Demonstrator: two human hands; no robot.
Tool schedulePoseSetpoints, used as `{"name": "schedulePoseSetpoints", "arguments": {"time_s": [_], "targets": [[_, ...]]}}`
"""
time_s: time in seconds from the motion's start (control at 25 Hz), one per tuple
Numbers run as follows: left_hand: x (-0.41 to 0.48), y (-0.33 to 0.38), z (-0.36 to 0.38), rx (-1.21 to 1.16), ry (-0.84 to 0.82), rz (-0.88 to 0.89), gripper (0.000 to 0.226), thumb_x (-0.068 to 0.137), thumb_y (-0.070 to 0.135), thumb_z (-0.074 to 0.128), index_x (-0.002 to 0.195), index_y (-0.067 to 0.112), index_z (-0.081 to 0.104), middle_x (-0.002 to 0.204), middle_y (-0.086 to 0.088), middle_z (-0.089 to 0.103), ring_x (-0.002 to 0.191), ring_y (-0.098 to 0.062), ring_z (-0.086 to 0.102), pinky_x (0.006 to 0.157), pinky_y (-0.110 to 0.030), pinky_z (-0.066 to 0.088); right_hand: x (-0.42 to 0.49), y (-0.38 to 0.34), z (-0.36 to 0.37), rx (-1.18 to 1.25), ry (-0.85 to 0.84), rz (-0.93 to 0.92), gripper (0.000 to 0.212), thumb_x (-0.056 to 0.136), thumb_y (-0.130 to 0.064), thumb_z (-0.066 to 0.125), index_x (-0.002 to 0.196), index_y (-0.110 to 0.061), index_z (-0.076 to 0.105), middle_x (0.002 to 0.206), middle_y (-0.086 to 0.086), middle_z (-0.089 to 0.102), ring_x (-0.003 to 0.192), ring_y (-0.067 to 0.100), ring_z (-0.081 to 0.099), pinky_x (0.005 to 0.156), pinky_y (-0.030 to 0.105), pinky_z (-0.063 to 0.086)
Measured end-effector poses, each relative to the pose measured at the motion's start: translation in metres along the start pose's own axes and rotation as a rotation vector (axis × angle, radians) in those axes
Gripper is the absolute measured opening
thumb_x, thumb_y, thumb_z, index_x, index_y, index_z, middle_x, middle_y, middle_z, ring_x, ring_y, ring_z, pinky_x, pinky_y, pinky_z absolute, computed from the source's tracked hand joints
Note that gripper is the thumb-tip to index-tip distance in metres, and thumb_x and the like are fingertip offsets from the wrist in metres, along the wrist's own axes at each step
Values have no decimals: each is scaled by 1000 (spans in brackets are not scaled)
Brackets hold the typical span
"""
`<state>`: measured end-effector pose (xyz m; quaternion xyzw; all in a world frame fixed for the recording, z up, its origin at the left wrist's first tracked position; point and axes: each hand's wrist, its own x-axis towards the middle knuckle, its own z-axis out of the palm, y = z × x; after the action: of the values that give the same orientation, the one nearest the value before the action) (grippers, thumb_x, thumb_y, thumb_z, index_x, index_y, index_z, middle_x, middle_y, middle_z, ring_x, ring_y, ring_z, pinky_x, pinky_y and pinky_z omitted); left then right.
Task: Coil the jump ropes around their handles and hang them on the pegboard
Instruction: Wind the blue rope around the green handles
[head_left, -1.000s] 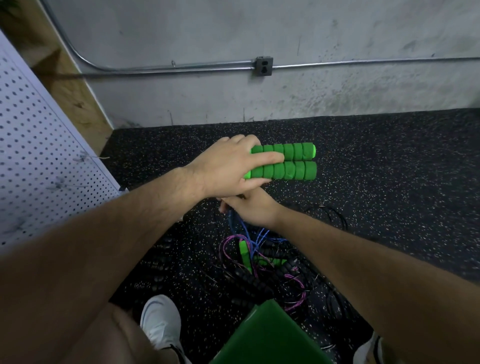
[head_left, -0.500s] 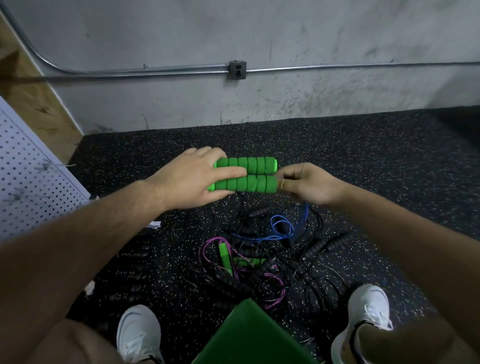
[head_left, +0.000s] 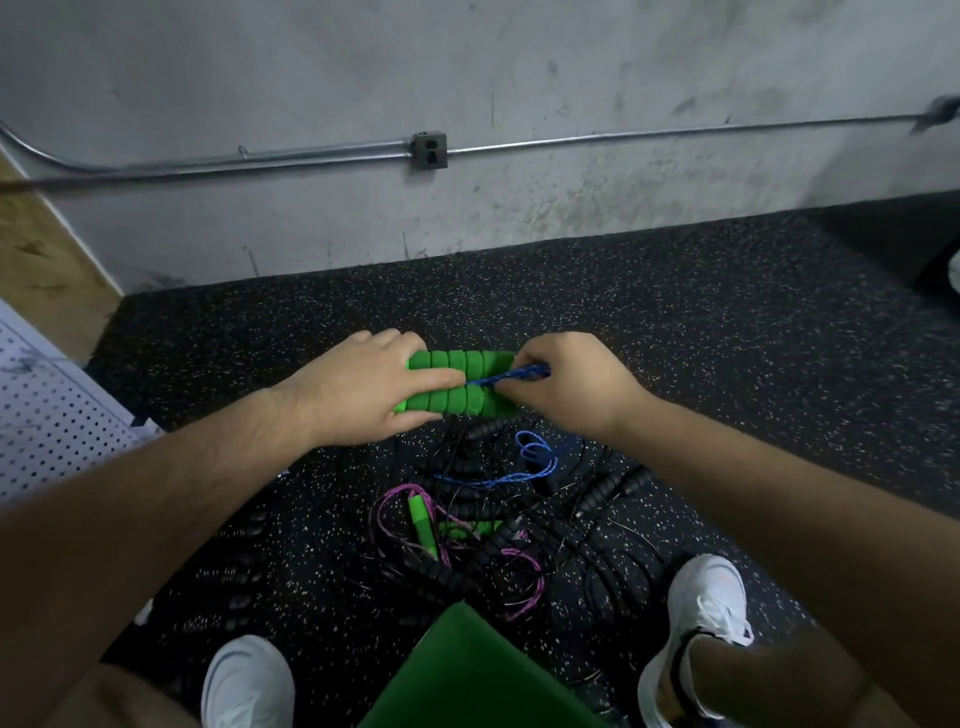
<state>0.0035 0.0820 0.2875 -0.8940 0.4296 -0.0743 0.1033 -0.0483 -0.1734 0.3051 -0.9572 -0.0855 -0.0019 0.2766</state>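
Note:
Two green ribbed foam handles (head_left: 462, 382) lie side by side, held above the floor. My left hand (head_left: 363, 392) grips their left ends. My right hand (head_left: 569, 382) pinches the blue rope (head_left: 511, 375) and lays it across the handles at their right end. The rest of the blue rope (head_left: 535, 457) hangs down in loops to the floor. The white pegboard (head_left: 47, 421) leans at the left edge.
A tangle of jump ropes (head_left: 467, 540) lies on the speckled black floor: black handles and cords, a purple rope, another green-handled pair. My white shoes (head_left: 706, 608) flank it. A green box corner (head_left: 467, 675) sits below. A concrete wall with conduit (head_left: 311, 158) stands ahead.
My right hand came out from under the left, moved to the handles' right end and brought the blue rope up across them. The left hand kept its grip.

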Motion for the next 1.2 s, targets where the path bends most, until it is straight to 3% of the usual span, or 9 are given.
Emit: {"name": "schedulePoseSetpoints", "arguments": {"time_s": [0.16,0.24,0.32,0.44,0.68,0.76,0.84,1.0,1.2], "targets": [[4,3,4,3,7,39,56,94,66,27,146,47,29,128,-5,52,113,-21,53,96,-43,50,-3,-12,-10,-215,36,-161,14,94,-31,57,96,-22,68,87,-4,67,71,16,59,61,29,46],[2,3,3,9,56,62,52,94,63,34,143,44,34,122,-8,56,107,-24,56,89,-45,53,0,-9,-27,-99,2,-122,14,96,-24,55,104,-23,65,91,-8,68,69,13,62,60,28,48],[1,4,0,6,130,112,49,94,57,45,139,41,41,115,-11,58,99,-26,58,80,-48,56,7,0,-42,80,-21,-79,8,98,-22,61,103,-22,67,96,-12,69,81,7,66,72,25,55],[1,10,-8,8,247,190,44,95,51,48,137,38,47,113,-12,58,94,-28,57,74,-45,53,19,17,-49,350,-37,-60,5,92,-17,71,96,-16,74,97,-4,75,93,10,69,86,22,56],[2,16,-22,70,388,161,47,94,45,56,138,34,46,115,-18,58,95,-32,57,74,-43,48,9,18,-6,1102,-110,163,19,93,-6,61,93,-17,76,91,13,73,74,26,61,70,34,51],[2,15,-22,103,415,121,53,90,41,64,139,34,45,116,-20,58,97,-34,57,75,-44,47,-1,8,11,1252,-189,204,26,99,3,48,94,-11,69,79,5,69,64,19,59,57,26,50],[4,13,-22,135,435,58,49,94,41,59,140,35,44,117,-22,58,98,-36,56,76,-45,46,-10,5,28,1142,-252,198,27,105,-9,42,90,-15,63,67,-4,56,61,14,43,53,23,39],[5,-4,-16,171,414,-97,49,92,40,61,138,34,45,115,-23,57,96,-38,57,75,-46,43,-24,-12,45,819,-248,222,34,108,-34,40,107,-17,69,62,-6,46,53,9,37,48,23,32],[-4,-28,5,181,272,-110,53,85,39,74,133,34,53,109,-22,59,89,-37,56,71,-45,43,-32,-49,3,209,-138,-15,35,105,-36,45,96,-12,70,66,1,61,44,7,44,42,26,37]]}}
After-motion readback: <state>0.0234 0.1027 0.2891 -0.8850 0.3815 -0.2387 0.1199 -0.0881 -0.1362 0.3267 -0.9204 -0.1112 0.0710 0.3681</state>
